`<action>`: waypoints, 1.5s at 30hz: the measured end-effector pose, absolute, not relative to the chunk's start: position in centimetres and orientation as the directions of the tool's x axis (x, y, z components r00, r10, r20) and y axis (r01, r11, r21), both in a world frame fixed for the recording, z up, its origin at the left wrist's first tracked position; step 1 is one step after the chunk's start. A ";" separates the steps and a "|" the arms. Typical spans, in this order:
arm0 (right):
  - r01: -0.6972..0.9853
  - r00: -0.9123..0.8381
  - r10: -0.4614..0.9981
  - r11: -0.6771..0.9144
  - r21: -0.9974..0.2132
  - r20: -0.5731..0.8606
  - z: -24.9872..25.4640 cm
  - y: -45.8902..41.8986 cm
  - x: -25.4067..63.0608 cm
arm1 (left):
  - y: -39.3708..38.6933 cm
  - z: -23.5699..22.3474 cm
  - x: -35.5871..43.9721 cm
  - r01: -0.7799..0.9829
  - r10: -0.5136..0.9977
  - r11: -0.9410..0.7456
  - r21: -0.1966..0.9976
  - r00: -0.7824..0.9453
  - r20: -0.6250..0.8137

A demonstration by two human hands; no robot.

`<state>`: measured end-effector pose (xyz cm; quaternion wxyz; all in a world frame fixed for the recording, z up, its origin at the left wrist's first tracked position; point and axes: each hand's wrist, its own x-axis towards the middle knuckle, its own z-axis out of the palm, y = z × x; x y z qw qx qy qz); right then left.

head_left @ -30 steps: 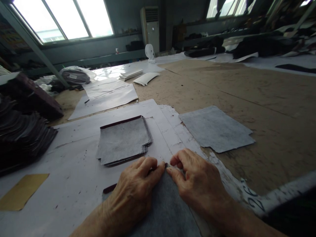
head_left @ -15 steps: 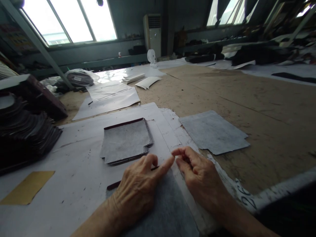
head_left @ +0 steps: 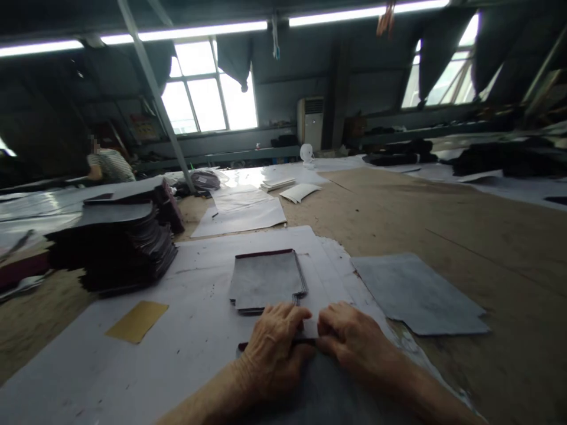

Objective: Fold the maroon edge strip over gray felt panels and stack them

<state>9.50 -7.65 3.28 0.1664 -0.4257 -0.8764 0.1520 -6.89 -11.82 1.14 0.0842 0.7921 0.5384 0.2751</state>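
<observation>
A grey fabric piece (head_left: 330, 389) with a dark folded edge lies in front of me on white paper. My left hand (head_left: 280, 348) rests on that edge, its fingers curled and the thumb on the near side of the fold. On the other side, my right hand (head_left: 352, 336) pinches the right end of the edge with bent fingers. A short stretch of dark fold shows between the two hands; my hands and forearms hide much of the piece. Just beyond is a neat stack of similar grey pieces (head_left: 266, 280), also with dark top edges.
One grey piece (head_left: 420, 292) lies flat on the brown table (head_left: 487, 236) at the right. A tall pile of dark pieces (head_left: 128, 248) stands left, near a yellow card (head_left: 137, 321). Farther back are white sheets (head_left: 243, 215), a small fan (head_left: 306, 154) and a person (head_left: 110, 164).
The view has tilted up and turned left. My fingertips, which nearly met before, are now apart along the dark edge, and my right hand's fingers have curled in more.
</observation>
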 end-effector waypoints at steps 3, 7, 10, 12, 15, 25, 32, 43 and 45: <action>0.675 -0.578 0.792 0.600 -0.430 0.198 4.0 -8.3 10.7 | -13.2 1.9 -8.4 0.766 0.921 -0.383 0.516 0.272 0.279; 0.639 -0.551 0.818 0.540 -0.548 0.163 5.3 -8.8 11.9 | -15.6 3.0 -11.5 0.688 0.958 -0.286 0.667 0.196 0.208; 0.587 -0.523 0.840 0.476 -0.654 0.142 6.9 -8.0 11.4 | -16.2 4.5 -13.7 0.673 0.982 -0.174 0.719 0.061 0.180; 0.538 -0.507 0.854 0.422 -0.729 0.121 8.1 -6.5 10.3 | -15.4 5.8 -15.0 0.658 0.993 -0.081 0.749 -0.015 0.120; 0.512 -0.495 0.865 0.370 -0.775 0.086 9.4 -3.0 8.1 | -12.2 7.8 -16.5 0.675 0.993 -0.038 0.736 -0.060 0.106; 0.730 -0.398 0.886 0.463 -0.503 0.238 5.7 5.2 1.3 | -2.5 4.3 -18.8 0.844 0.904 -0.004 0.536 -0.226 0.362; 0.732 -0.367 0.844 0.522 -0.438 0.392 3.2 5.6 1.1 | -1.8 1.0 -19.0 0.904 0.843 -0.031 0.427 -0.205 0.497; 0.651 -0.358 0.828 0.552 -0.521 0.431 2.7 5.8 0.8 | -1.4 -0.1 -19.4 0.943 0.784 -0.002 0.333 -0.205 0.585; 0.648 -0.348 0.869 0.494 -0.580 0.352 2.1 6.3 0.7 | -1.1 -0.4 -19.4 0.945 0.786 -0.006 0.327 -0.197 0.586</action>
